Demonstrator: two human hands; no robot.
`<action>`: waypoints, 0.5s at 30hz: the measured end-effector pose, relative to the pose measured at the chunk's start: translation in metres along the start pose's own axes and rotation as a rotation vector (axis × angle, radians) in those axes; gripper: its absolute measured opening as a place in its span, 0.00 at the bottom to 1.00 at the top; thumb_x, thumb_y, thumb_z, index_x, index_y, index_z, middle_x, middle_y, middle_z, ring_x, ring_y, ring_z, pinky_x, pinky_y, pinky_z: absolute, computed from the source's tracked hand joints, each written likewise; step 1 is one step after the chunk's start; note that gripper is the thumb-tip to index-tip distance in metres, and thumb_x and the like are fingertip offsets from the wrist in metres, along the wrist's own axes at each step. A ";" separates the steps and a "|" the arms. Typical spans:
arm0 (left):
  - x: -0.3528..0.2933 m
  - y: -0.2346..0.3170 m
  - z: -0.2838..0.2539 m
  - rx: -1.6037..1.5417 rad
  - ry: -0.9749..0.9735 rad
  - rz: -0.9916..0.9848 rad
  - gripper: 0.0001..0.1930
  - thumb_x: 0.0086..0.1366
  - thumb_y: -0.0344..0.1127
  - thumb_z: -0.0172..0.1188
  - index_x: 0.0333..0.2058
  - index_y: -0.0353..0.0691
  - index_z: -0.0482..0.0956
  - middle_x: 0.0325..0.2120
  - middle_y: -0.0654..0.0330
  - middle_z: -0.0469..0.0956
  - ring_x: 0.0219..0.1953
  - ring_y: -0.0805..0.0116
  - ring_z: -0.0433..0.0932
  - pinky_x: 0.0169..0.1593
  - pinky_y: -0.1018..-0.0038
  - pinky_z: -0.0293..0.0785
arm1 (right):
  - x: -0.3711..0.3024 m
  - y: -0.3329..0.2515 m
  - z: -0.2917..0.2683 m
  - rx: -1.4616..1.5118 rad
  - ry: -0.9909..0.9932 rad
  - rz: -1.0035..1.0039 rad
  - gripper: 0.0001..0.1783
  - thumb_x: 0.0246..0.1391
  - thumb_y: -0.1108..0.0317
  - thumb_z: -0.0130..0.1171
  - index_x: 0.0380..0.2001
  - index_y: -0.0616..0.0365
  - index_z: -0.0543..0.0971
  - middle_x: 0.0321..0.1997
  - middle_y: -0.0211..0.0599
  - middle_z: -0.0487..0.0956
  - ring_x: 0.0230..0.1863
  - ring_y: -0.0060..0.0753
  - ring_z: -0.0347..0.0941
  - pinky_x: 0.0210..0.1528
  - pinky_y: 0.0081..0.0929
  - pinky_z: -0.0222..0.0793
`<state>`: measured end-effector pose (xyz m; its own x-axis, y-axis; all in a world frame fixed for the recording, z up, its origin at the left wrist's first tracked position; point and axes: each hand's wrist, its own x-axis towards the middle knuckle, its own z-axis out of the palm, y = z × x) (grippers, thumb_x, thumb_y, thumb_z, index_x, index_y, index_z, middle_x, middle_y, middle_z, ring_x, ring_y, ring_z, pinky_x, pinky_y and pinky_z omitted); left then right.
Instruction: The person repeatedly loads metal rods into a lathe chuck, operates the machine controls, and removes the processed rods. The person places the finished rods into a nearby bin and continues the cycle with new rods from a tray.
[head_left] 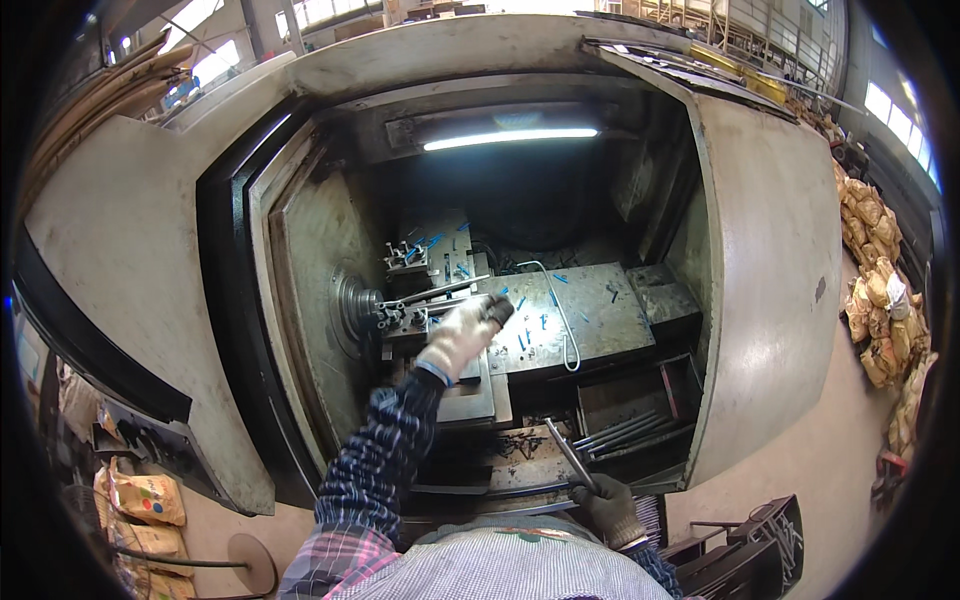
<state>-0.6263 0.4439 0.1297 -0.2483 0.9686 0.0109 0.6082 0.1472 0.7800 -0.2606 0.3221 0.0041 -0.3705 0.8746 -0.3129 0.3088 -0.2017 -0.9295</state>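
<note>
My left hand (465, 332), in a whitish glove with blackened fingertips, reaches into a lathe's work space. It hovers over the metal bed plate (600, 325), close to the tool holder (408, 322). Its fingers are smeared by motion, so whether they hold anything does not show. Just beyond it, a slim metal bar (445, 289) lies slantwise near the chuck (358, 307). My right hand (610, 508), in a dark glove, is closed around a grey metal rod (568, 450) at the front edge of the machine. The rod tilts up and leftward.
A bent wire hook (566, 325) lies on the bed plate among blue chips. Several rods (625, 432) rest in a recess near the front. The machine's door (765, 280) stands to the right. A dark metal rack (765, 550) is at lower right.
</note>
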 end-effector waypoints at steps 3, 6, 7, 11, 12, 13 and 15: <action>0.067 -0.059 -0.043 0.267 0.082 -0.085 0.22 0.72 0.55 0.59 0.55 0.47 0.84 0.47 0.53 0.86 0.49 0.56 0.83 0.56 0.63 0.77 | -0.001 -0.010 0.003 0.023 -0.001 0.024 0.16 0.58 0.71 0.67 0.50 0.57 0.87 0.23 0.24 0.78 0.23 0.16 0.72 0.27 0.21 0.68; 0.101 -0.082 -0.083 0.725 0.109 -0.403 0.21 0.70 0.46 0.53 0.59 0.58 0.82 0.66 0.59 0.76 0.71 0.50 0.69 0.77 0.46 0.51 | -0.004 -0.015 0.000 0.001 0.029 0.040 0.15 0.57 0.70 0.67 0.48 0.58 0.87 0.23 0.25 0.79 0.23 0.16 0.72 0.27 0.22 0.68; 0.109 -0.122 -0.101 0.835 0.081 -0.476 0.22 0.71 0.48 0.52 0.60 0.59 0.82 0.69 0.59 0.72 0.74 0.48 0.63 0.77 0.38 0.41 | -0.003 -0.015 0.000 -0.016 0.021 0.031 0.15 0.57 0.69 0.67 0.48 0.58 0.87 0.23 0.25 0.79 0.23 0.16 0.72 0.27 0.22 0.68; 0.088 -0.185 -0.117 1.253 -0.091 -0.589 0.25 0.73 0.54 0.52 0.64 0.57 0.80 0.74 0.57 0.64 0.79 0.44 0.51 0.75 0.29 0.27 | -0.002 0.013 -0.001 0.046 0.035 0.131 0.15 0.56 0.67 0.68 0.47 0.59 0.87 0.23 0.27 0.81 0.24 0.17 0.73 0.28 0.23 0.69; 0.083 -0.183 -0.109 1.298 -0.111 -0.522 0.26 0.73 0.54 0.53 0.64 0.56 0.79 0.74 0.56 0.64 0.79 0.44 0.49 0.75 0.30 0.26 | -0.003 0.012 -0.002 0.005 0.050 0.129 0.15 0.56 0.67 0.68 0.47 0.59 0.88 0.23 0.27 0.81 0.23 0.17 0.73 0.28 0.23 0.69; 0.090 -0.175 -0.101 1.316 -0.122 -0.543 0.26 0.72 0.54 0.54 0.64 0.55 0.79 0.74 0.58 0.64 0.79 0.45 0.48 0.75 0.30 0.25 | -0.006 0.010 -0.002 -0.035 0.065 0.127 0.15 0.56 0.67 0.68 0.47 0.59 0.88 0.23 0.27 0.81 0.23 0.17 0.73 0.27 0.24 0.69; 0.097 -0.181 -0.103 1.397 -0.195 -0.514 0.26 0.72 0.54 0.55 0.65 0.55 0.79 0.73 0.59 0.66 0.79 0.45 0.49 0.75 0.31 0.26 | -0.006 0.018 -0.004 -0.028 0.046 0.097 0.16 0.56 0.66 0.68 0.47 0.59 0.88 0.23 0.28 0.81 0.23 0.18 0.73 0.27 0.24 0.69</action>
<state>-0.8380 0.4910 0.0538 -0.6192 0.7476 -0.2401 0.7262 0.4289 -0.5373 -0.2496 0.3144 -0.0098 -0.2972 0.8710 -0.3911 0.3659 -0.2745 -0.8893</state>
